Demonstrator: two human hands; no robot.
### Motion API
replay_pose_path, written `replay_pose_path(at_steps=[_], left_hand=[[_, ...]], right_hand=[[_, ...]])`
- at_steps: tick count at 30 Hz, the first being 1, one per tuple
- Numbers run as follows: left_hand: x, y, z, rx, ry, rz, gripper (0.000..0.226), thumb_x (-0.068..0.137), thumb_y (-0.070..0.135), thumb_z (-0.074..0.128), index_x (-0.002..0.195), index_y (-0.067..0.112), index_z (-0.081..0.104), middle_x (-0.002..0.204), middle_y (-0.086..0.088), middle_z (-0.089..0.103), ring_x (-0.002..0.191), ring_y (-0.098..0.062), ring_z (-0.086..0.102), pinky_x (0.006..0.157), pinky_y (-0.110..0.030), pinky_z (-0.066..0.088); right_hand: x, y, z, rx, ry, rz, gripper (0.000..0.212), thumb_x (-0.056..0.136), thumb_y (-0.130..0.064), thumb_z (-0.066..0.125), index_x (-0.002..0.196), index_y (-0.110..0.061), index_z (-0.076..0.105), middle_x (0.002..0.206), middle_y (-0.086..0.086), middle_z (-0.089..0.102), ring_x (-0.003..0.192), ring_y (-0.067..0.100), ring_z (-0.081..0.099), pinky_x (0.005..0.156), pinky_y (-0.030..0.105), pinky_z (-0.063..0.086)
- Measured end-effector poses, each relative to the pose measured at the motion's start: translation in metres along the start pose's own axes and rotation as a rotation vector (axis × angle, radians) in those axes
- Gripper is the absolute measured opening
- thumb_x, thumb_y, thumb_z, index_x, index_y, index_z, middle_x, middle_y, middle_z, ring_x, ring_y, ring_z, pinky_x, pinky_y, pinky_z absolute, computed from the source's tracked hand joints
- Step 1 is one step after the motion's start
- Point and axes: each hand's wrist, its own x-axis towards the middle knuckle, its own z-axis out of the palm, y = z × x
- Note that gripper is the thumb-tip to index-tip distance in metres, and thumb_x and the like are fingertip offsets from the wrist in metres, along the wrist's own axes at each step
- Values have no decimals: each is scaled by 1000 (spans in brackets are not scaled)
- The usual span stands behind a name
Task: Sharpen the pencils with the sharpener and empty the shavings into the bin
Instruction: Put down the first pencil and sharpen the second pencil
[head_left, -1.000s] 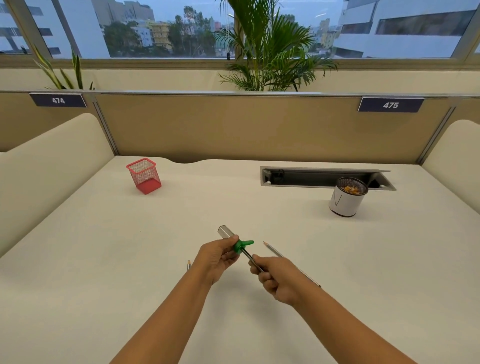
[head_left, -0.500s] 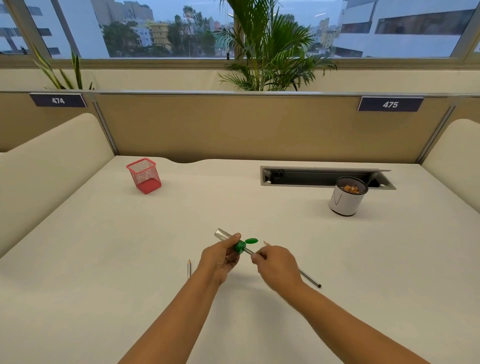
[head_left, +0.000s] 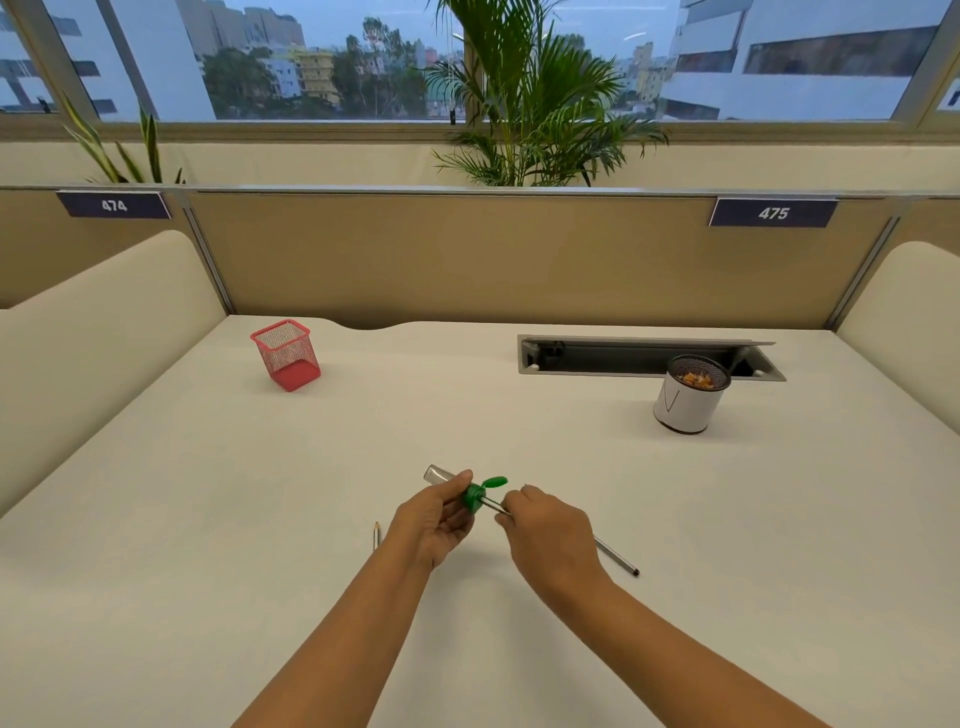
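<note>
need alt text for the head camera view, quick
A person's left hand holds a green sharpener with a clear tube while the right hand pinches a pencil pushed into it, over a white desk. Another pencil lies under the right hand. A red mesh holder stands far left, a white bin with shavings far right.

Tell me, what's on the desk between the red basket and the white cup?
Nothing: the head view shows only bare desk between the red basket and the white cup.
</note>
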Motion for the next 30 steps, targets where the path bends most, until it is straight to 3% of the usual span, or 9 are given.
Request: replay_pose_path(at_steps=[1,3,6,9,13,17,21,27,30], left_hand=[[0,-1,0,-4,4,5,13,78,5,70,72,3,59,47,-8,65,62,-19,51,65,-26,46],[0,-2,-1,2,4,17,12,78,5,70,73,2,60,48,-8,66,62,-19,53,65,-26,47],[-2,-3,-3,17,-24,20,10,79,4,69,76,0,60,51,-10,67,63,-21,56,66,-27,49],[-5,1,-6,53,-65,19,6,82,2,65,79,0,60,55,-11,67,62,-21,59,67,-29,51],[-7,7,-8,77,-140,5,6,87,1,56,85,-4,59,62,-15,70,73,-24,60,69,-32,54],[-9,9,-7,33,-143,14,8,90,2,52,86,-1,58,61,-13,72,78,-24,60,77,-36,50],[-3,17,-14,-62,-57,46,12,93,5,50,82,4,55,53,-10,69,68,-21,65,75,-37,47],[-3,17,-24,-123,-17,36,13,93,4,49,81,4,54,78,-14,63,76,-24,58,83,-40,47],[-4,17,-28,-136,-1,38,13,93,5,49,81,4,53,84,-14,58,76,-23,56,92,-38,42]], right_hand=[[2,2,3,-24,23,-21,33,48,-30,91,54,-20,59,47,-4,55,34,12,49,39,17,18],[2,1,4,32,23,-13,25,66,-28,81,62,-14,62,55,-1,61,43,18,49,45,20,25],[7,1,-7,637,-229,391,20,88,-22,58,72,-10,61,68,6,64,59,16,49,60,26,39],[10,4,-19,1229,-474,818,18,88,-16,59,72,-7,61,57,1,55,39,5,37,38,16,28],[6,4,-25,1642,-630,1127,25,93,-17,53,72,-5,59,42,-5,49,24,2,28,25,8,15],[2,3,-26,1604,-611,1087,26,93,-19,55,71,-6,61,44,-5,50,26,3,29,26,8,17],[-6,12,-25,1445,-547,965,22,92,-19,55,75,-9,63,57,-3,52,33,2,34,32,10,21],[-15,22,-16,1288,-419,868,9,88,-12,56,84,-8,63,64,2,60,49,9,45,41,14,31],[-16,24,-11,1222,-350,850,10,86,-8,55,78,-10,61,66,3,62,53,11,49,48,18,37]])
